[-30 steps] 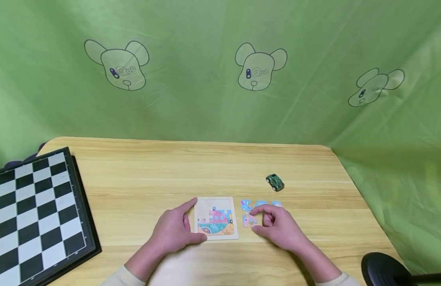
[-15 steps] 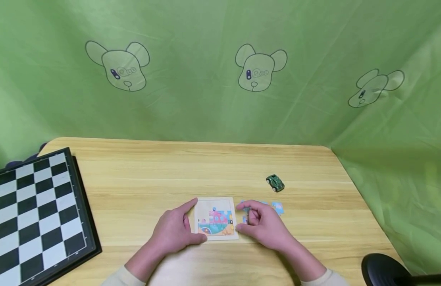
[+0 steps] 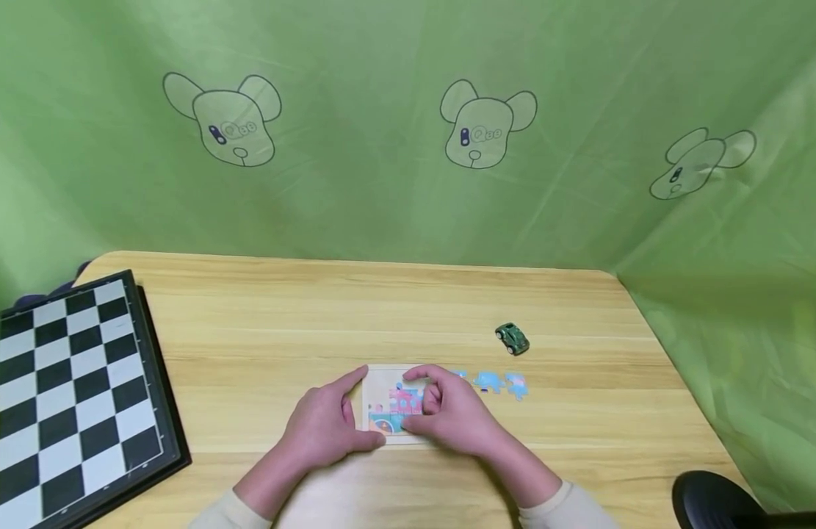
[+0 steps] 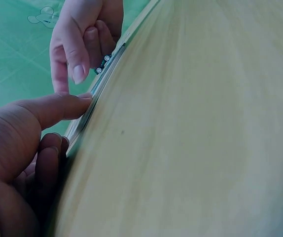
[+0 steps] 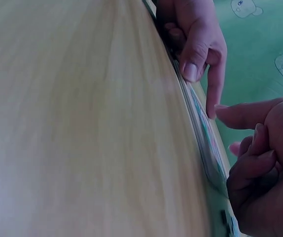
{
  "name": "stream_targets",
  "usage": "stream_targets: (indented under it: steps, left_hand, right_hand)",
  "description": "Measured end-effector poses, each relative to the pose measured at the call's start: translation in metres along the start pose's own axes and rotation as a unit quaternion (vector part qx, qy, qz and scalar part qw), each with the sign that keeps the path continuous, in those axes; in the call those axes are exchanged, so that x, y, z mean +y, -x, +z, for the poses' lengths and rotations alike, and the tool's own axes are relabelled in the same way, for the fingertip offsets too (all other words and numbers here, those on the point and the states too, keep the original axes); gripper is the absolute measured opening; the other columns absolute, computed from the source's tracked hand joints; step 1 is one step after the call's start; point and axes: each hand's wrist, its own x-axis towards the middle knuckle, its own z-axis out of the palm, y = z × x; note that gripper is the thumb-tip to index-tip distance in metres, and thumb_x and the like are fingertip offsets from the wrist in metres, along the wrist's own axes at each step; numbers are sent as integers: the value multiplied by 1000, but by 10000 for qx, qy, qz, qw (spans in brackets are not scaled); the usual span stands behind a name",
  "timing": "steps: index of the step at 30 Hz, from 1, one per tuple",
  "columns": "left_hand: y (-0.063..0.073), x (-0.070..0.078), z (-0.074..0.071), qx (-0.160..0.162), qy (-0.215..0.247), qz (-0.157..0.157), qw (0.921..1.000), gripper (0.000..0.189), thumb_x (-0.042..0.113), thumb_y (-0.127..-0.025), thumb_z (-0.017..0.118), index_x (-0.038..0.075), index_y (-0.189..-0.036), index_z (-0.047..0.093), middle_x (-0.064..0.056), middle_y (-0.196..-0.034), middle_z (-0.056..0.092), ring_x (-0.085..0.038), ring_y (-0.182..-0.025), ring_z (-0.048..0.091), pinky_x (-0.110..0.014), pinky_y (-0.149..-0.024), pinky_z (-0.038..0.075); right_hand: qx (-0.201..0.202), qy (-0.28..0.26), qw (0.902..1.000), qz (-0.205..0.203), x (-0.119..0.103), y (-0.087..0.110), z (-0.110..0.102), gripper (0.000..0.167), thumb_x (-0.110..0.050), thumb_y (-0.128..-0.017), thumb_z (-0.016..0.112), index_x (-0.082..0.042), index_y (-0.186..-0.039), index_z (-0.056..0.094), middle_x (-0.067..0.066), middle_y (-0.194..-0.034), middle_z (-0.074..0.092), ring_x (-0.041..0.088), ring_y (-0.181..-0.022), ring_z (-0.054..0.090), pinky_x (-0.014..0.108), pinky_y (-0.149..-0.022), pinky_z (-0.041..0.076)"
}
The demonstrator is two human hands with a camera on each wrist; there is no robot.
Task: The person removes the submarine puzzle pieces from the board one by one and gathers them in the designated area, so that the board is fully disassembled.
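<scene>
A square jigsaw puzzle tray [image 3: 381,375] with a pale border lies flat near the table's front edge, partly filled with pink and teal pieces. My left hand [image 3: 325,426] holds its left side, index finger at the far corner and thumb at the near one. Over the tray's right half is my right hand [image 3: 450,415], thumb and index finger spread with nothing visible between them, the other fingers curled. In the left wrist view, the right hand [image 4: 85,39] points its fingertips down toward the tray. Loose blue puzzle pieces [image 3: 489,382] lie right of the tray, partly hidden by that hand.
A green toy car [image 3: 512,339] stands beyond the loose pieces. A black-and-white chessboard [image 3: 84,389] takes up the table's left side. At the lower right is a round black object [image 3: 715,499] on an arm. A green curtain [image 3: 368,198] hangs behind the wooden table [image 3: 302,308].
My right hand has moved left from the loose pieces to above the tray, its thumb and index finger spreading wider. The left hand has kept its hold on the tray.
</scene>
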Motion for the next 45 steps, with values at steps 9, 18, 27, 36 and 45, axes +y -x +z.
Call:
stream_targets:
  steps: [9, 18, 27, 36, 45]
  left_hand:
    - [0, 0, 1, -5, 71, 11, 10000, 100, 34, -62, 93, 6, -147, 49, 7, -60, 54, -10, -48, 51, -28, -44, 40]
    - [-1, 1, 0, -20, 61, 11, 10000, 99, 34, -62, 92, 6, -147, 49, 7, -59, 54, -11, -48, 51, -28, -44, 40]
    - [0, 0, 0, -22, 51, 33, 10000, 99, 34, -63, 93, 6, -147, 49, 7, -59, 54, -10, -48, 52, -29, -44, 40]
    - [0, -1, 0, -18, 32, 32, 10000, 98, 35, -63, 92, 6, -147, 49, 7, -59, 54, -10, -48, 51, -28, -44, 40]
    - [0, -1, 0, -24, 48, 5, 10000, 99, 35, -62, 92, 7, -147, 49, 7, -59, 54, -10, -48, 52, -29, -44, 40]
  right_hand:
    - [-148, 184, 9997, 61, -11, -4, 7, 57, -10, -76, 86, -3, -124, 58, -3, -62, 48, 8, -53, 42, 27, -57, 42]
    - [-194, 240, 9992, 271, -12, -6, 8, 54, -7, -76, 85, -3, -122, 57, -3, -61, 49, 9, -52, 41, 27, -55, 41]
    - [-200, 184, 9992, 296, -11, -7, 9, 52, -5, -76, 84, -5, -118, 54, -2, -62, 49, 10, -52, 41, 26, -55, 39]
    - [-222, 372, 9991, -14, -13, -5, 9, 46, -3, -76, 83, -10, -116, 61, -4, -60, 45, 8, -52, 40, 28, -60, 42]
    - [-248, 359, 9989, 144, -14, -4, 9, 40, -6, -78, 83, -7, -112, 61, -3, -62, 47, 9, -53, 42, 28, -56, 41]
